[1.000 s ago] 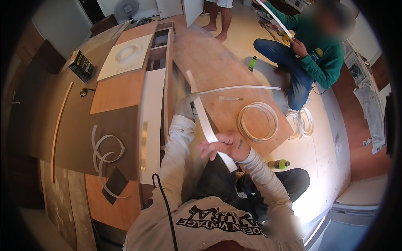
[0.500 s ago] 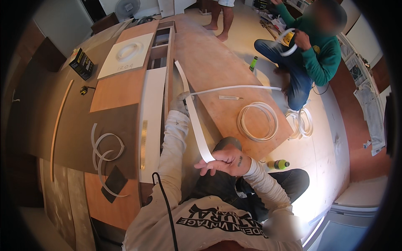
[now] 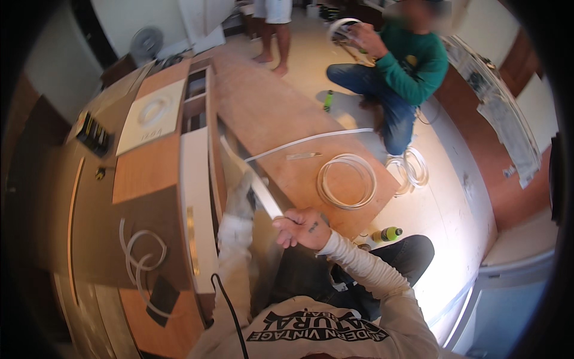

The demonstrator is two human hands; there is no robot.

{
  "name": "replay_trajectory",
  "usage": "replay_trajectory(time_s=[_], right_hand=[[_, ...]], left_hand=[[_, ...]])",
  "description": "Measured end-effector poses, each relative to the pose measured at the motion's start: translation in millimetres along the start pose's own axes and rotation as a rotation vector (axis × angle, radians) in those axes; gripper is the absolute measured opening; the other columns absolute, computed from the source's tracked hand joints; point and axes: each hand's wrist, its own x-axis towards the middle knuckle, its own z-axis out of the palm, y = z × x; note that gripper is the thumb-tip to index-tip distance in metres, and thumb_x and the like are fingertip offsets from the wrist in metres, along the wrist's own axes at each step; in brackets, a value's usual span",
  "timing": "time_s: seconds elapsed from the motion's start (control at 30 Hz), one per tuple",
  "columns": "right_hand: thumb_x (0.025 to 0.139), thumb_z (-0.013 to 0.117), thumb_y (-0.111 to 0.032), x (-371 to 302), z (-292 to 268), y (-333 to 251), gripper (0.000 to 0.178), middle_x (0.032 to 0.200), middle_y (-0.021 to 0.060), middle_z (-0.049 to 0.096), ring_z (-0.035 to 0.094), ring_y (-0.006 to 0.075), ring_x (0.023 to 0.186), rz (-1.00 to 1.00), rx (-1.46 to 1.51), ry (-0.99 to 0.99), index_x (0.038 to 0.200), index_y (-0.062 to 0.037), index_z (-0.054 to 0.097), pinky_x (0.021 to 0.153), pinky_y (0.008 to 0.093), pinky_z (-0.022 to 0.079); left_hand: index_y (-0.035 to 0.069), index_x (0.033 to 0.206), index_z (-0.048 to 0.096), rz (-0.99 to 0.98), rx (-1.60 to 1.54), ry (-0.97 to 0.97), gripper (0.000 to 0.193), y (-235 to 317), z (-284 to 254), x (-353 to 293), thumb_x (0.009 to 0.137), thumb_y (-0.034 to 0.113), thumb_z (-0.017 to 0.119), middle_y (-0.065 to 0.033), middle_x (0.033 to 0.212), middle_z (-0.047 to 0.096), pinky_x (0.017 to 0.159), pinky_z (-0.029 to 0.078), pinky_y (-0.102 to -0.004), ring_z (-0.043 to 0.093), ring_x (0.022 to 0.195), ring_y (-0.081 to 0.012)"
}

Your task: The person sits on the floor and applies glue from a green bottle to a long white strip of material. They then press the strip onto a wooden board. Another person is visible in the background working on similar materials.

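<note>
White strip (image 3: pixel 263 194) is pinched by right hand (image 3: pixel 306 229); left hand's (image 3: pixel 240 194) grip cannot be told; shirt (image 3: pixel 335 318) and board (image 3: pixel 130 130) are lettered.

Floor (image 3: pixel 445 257) glares; left grip (image 3: pixel 240 192) blurred.

1. Held the left hand (image 3: pixel 240 190) out ahead, farther forward than the right hand (image 3: pixel 305 228), too blurred for its grip to show.
2. Extended the left forearm (image 3: pixel 234 254) forward.
3. Curled the right hand's fingers (image 3: pixel 285 239) closed, pointing leftward.
4. Angled the right forearm (image 3: pixel 362 262) inward, bent at the elbow (image 3: pixel 406 292).
</note>
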Motion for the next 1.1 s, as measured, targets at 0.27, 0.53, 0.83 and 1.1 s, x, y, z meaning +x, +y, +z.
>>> replay_trajectory(time_s=[0.27, 0.53, 0.83, 1.1], right_hand=[[0.099, 0.056, -0.028, 12.1, 1.7, 1.6, 0.033, 0.066, 0.009, 0.066, 0.063, 0.0121, 0.055, -0.084, 0.197, 0.051, 0.082, 0.0002, 0.061, 0.049, 0.0234, 0.049], [0.098, 0.057, -0.028, -2.7, 20.4, -13.3, 0.035, 0.057, 0.0052, 0.06, 0.057, 0.009, 0.048, -0.171, -0.046, 0.081, 0.075, -0.0011, 0.059, 0.046, 0.024, 0.045], [0.098, 0.058, -0.023, -12.3, 11.9, -30.6, 0.032, 0.057, 0.0047, 0.061, 0.059, 0.0093, 0.05, -0.185, -0.001, 0.039, 0.075, -0.0009, 0.06, 0.045, 0.0243, 0.045], [0.096, 0.061, -0.022, -58.4, 22.6, -13.7, 0.031, 0.057, 0.0052, 0.062, 0.059, 0.0088, 0.048, -0.101, 0.061, 0.014, 0.074, -0.0001, 0.063, 0.045, 0.0228, 0.046]], left_hand=[[0.007, 0.109, 0.067, 1.064, 1.047, 0.085, 0.029, -13.4, -9.0, -71.9, 0.084, 0.022, 0.067, -0.0133, 0.096, 0.064, 0.071, 0.049, -0.0389, 0.061, 0.084, -0.0285], [0.01, 0.122, 0.059, 1.431, 1.451, -0.228, 0.053, 34.9, 10.5, -73.7, 0.071, 0.023, 0.067, -0.009, 0.119, 0.061, 0.097, 0.041, -0.0503, 0.054, 0.116, -0.0318], [0.007, 0.113, 0.062, 1.34, 1.406, -0.352, 0.041, 54.6, 25.0, -73.3, 0.074, 0.017, 0.065, -0.0102, 0.11, 0.067, 0.094, 0.045, -0.0482, 0.061, 0.108, -0.0295], [0.007, 0.107, 0.065, 1.138, 1.085, -0.269, 0.032, 66.3, 0.9, -38.4, 0.077, -0.004, 0.061, -0.0123, 0.101, 0.069, 0.086, 0.053, -0.0382, 0.067, 0.094, -0.0295]])
